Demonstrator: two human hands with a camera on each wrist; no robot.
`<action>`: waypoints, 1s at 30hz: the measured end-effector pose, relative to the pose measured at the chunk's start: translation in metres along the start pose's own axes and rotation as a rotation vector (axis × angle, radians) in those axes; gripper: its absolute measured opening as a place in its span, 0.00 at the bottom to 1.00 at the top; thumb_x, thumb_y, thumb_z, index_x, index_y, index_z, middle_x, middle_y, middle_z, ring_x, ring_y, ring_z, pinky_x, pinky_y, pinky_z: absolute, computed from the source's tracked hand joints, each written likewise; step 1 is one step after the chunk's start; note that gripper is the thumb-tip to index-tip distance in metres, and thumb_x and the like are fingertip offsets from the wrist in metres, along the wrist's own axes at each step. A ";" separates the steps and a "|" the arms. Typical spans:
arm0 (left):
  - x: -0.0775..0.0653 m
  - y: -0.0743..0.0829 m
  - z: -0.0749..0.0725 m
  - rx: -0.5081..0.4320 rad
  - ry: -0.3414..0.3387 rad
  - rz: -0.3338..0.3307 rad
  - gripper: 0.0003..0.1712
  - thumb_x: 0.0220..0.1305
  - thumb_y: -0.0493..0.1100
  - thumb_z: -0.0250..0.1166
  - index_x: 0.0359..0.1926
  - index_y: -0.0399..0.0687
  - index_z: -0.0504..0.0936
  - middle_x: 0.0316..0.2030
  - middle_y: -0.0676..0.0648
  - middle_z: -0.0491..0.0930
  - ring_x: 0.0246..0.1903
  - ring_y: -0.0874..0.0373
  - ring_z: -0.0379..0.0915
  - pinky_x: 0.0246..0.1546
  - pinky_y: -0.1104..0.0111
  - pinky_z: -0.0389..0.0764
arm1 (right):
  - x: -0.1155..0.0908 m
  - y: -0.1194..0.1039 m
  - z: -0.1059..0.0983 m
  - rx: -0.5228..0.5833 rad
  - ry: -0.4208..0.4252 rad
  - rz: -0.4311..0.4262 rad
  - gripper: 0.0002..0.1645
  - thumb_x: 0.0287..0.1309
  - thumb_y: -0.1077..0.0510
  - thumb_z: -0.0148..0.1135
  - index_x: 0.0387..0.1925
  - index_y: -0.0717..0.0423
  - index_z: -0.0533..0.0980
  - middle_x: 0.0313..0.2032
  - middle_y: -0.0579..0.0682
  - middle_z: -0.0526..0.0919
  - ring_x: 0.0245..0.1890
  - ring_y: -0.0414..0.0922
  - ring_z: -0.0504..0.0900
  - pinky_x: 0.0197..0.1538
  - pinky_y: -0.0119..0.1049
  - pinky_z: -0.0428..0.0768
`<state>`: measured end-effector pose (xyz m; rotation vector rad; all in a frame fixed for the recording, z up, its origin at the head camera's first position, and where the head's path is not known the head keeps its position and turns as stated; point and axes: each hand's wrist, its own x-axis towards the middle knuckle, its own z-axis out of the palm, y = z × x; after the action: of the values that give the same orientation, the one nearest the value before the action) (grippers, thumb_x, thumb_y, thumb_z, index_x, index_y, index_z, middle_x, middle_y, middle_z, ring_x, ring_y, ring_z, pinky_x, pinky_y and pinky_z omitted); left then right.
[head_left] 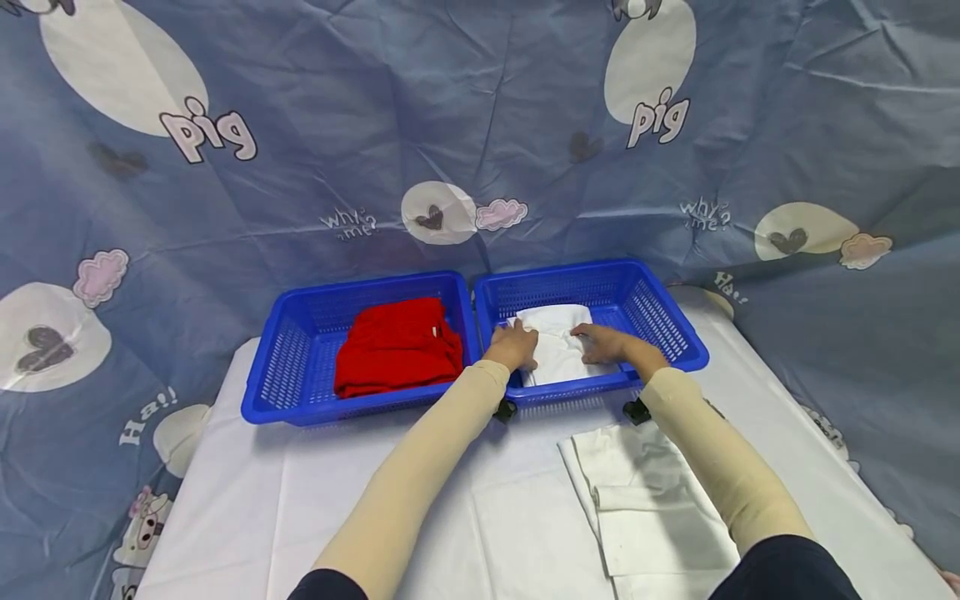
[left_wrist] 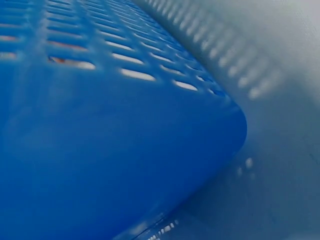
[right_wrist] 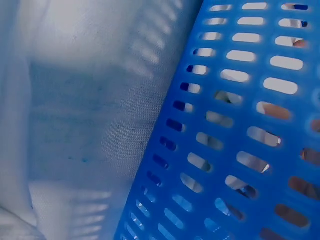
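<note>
A folded white cloth [head_left: 558,340] lies in the right-hand blue basket [head_left: 667,329], near its front wall. My left hand [head_left: 513,345] reaches over the front rim and grips the cloth's left side. On the opposite side, my right hand [head_left: 606,343] holds the cloth's right edge, where the fabric puckers by the fingers. Fingertips are partly hidden against the cloth. Both wrist views are filled mostly by the slotted basket wall [left_wrist: 120,120]; in the right wrist view, patches of skin show through slots in the blue plastic [right_wrist: 235,90].
The left-hand blue basket [head_left: 300,408] stands beside the right one and contains a stack of folded red cloth [head_left: 397,350]. More folded white cloth [head_left: 652,508] lies on the white-covered table [head_left: 480,517], below my right forearm. A printed blue-grey curtain [head_left: 450,108] hangs behind the baskets.
</note>
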<state>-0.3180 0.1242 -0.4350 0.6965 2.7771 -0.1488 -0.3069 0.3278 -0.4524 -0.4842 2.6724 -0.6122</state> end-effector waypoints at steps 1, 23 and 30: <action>0.001 -0.001 0.001 -0.004 0.005 0.001 0.27 0.53 0.56 0.61 0.53 0.54 0.70 0.63 0.39 0.58 0.60 0.45 0.59 0.57 0.54 0.61 | 0.000 0.001 0.001 0.013 0.002 -0.007 0.34 0.51 0.62 0.58 0.60 0.64 0.59 0.60 0.68 0.59 0.61 0.64 0.56 0.62 0.56 0.56; -0.072 -0.006 0.000 -0.343 0.665 0.258 0.27 0.58 0.55 0.55 0.59 0.60 0.66 0.59 0.53 0.65 0.58 0.56 0.63 0.52 0.56 0.68 | -0.067 -0.045 -0.012 0.123 0.235 -0.246 0.27 0.61 0.50 0.49 0.60 0.52 0.61 0.60 0.54 0.65 0.60 0.54 0.62 0.56 0.54 0.66; -0.115 0.015 0.023 -0.483 0.788 0.335 0.26 0.56 0.52 0.57 0.58 0.61 0.67 0.58 0.55 0.65 0.56 0.59 0.64 0.46 0.63 0.69 | -0.117 -0.051 0.002 0.129 0.385 -0.351 0.22 0.61 0.56 0.50 0.58 0.50 0.65 0.57 0.47 0.69 0.55 0.45 0.69 0.51 0.40 0.73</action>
<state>-0.2087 0.0820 -0.4243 1.2598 3.0981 1.0320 -0.1905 0.3309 -0.3995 -0.8874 2.8954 -1.0677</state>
